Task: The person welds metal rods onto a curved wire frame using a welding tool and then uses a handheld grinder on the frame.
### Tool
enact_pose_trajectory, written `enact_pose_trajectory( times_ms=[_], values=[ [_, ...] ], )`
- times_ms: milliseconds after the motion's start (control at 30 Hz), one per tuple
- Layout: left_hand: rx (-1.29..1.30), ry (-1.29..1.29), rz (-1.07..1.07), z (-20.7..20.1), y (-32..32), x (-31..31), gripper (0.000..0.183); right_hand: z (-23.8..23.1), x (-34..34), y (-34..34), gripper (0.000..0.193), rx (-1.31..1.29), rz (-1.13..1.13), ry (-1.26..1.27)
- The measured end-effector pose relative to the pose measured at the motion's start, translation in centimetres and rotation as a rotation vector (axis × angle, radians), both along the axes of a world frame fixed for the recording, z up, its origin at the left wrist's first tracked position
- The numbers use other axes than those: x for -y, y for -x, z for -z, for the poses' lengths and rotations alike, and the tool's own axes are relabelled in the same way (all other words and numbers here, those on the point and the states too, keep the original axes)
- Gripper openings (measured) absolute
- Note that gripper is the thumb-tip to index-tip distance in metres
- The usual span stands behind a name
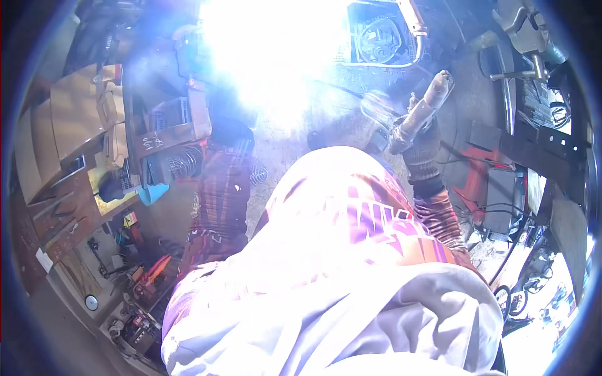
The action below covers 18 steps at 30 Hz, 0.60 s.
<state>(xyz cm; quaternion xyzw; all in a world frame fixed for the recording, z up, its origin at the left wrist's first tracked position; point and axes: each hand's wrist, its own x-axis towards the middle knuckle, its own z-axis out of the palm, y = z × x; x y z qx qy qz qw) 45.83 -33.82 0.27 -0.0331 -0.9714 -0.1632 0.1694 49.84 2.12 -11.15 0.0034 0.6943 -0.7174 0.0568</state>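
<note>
While that welding arc (269, 56) was blazing away at the top of the view, it washed out pretty much everything around it, so honestly the spot being welded couldn't be made out at all. Looked to me like the job was mid-bead, arc lit and running.

The right hand (421, 147) had a thick knit work glove on and was clenched around a worn, rusty-looking tool handle (426, 106), probably the electrode holder, which stuck up and away from the fist toward the upper right. That put hand and handle off to the right of the glare, near it but not in it. Where the working end went, I couldn't tell.

The left hand was a different story. The left forearm (219, 194), in a plaid sleeve, reached up toward the arc, and the hand itself vanished into the glare, so whether it was gripping anything or hanging loose, no idea.

A white-and-purple hooded garment (338, 263) filled the bottom half of the picture. Off to the left sat a cluttered worktop (75, 188) with cardboard pieces and small tools, and on the right a dark metal frame (533, 147) with cables below it.

My guess for what came next: a steady right hand, keeping the handle's angle constant relative to the arc.
</note>
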Motion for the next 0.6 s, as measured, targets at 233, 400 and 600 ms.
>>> enact_pose_trajectory(
  times_ms=[233,400,600],
  values=[
    [0.014,0.009,-0.014,-0.2,-0.3,0.1,0.034,0.3,0.1,0.2,0.050,0.312,0.043,0.671],
    [0.047,0.011,-0.047,-0.2,-0.5,0.3,0.034,-1.5,0.5,0.5,0.033,0.368,-0.045,1.011],
    [0.068,-0.200,-0.079,-1.0,0.3,-1.5,0.034,2.0,-0.9,-0.8,0.027,-0.213,0.107,-0.314]
  ],
)
